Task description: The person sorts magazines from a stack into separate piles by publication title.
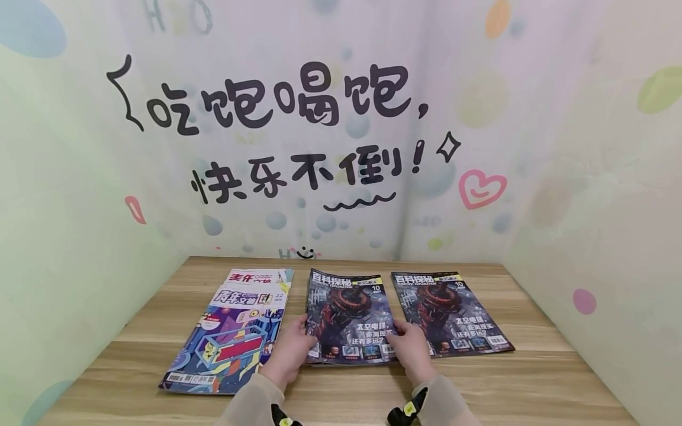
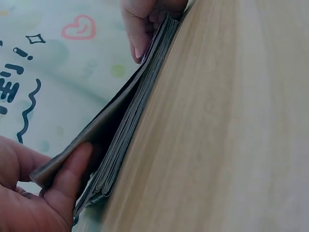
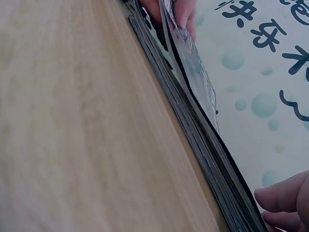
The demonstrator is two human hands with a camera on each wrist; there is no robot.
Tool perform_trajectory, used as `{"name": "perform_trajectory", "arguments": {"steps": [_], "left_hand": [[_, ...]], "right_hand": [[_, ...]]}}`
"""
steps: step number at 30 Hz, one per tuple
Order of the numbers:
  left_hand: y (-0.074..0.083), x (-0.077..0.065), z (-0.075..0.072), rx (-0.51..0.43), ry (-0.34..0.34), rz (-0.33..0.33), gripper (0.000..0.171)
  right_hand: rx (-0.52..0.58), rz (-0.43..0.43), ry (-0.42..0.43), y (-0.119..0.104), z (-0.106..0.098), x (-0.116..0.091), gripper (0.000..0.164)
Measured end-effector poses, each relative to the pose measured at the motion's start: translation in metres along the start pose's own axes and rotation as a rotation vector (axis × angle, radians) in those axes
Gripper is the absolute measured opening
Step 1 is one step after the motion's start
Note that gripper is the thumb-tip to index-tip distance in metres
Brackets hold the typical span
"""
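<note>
A dark magazine (image 1: 348,316) with a red ring-shaped machine on its cover tops the middle pile. My left hand (image 1: 290,352) pinches its near left edge, with a finger beneath it. That edge is raised, and a dark gap separates it from the magazines below (image 2: 120,145) in the left wrist view. My right hand (image 1: 412,349) grips the right edge, thumb on the cover; its other fingertips are partly hidden. On the right wrist view, the top magazine (image 3: 193,72) slants up toward my left hand (image 3: 183,14), while its right end lies close to the pile.
Right of the middle pile lies a magazine (image 1: 453,313) with the same cover. To the left, colourful magazines (image 1: 224,343) overlap, one sticking out behind another. All rest on a wood-grain table (image 1: 341,402). A printed wall (image 1: 330,236) stands behind, with side walls left and right.
</note>
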State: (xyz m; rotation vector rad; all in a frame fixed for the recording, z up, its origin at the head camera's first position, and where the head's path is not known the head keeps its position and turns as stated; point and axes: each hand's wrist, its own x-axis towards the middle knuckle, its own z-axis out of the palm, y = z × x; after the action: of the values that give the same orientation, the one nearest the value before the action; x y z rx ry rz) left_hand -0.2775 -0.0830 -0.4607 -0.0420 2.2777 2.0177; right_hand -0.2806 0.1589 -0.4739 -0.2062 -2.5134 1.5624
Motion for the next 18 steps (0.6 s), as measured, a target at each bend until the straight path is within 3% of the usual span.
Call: {"name": "perform_trajectory", "arguments": {"steps": [9, 18], "left_hand": [[-0.0023, 0.0007, -0.0056, -0.264, -0.046, -0.083, 0.064], [-0.0054, 0.0006, -0.0090, -0.327, -0.039, -0.103, 0.062]], "right_hand": [[0.055, 0.061, -0.031, -0.0010, -0.0053, 0.0007, 0.047], [0.075, 0.094, -0.032, -0.0038, -0.0070, 0.0003, 0.047]]}}
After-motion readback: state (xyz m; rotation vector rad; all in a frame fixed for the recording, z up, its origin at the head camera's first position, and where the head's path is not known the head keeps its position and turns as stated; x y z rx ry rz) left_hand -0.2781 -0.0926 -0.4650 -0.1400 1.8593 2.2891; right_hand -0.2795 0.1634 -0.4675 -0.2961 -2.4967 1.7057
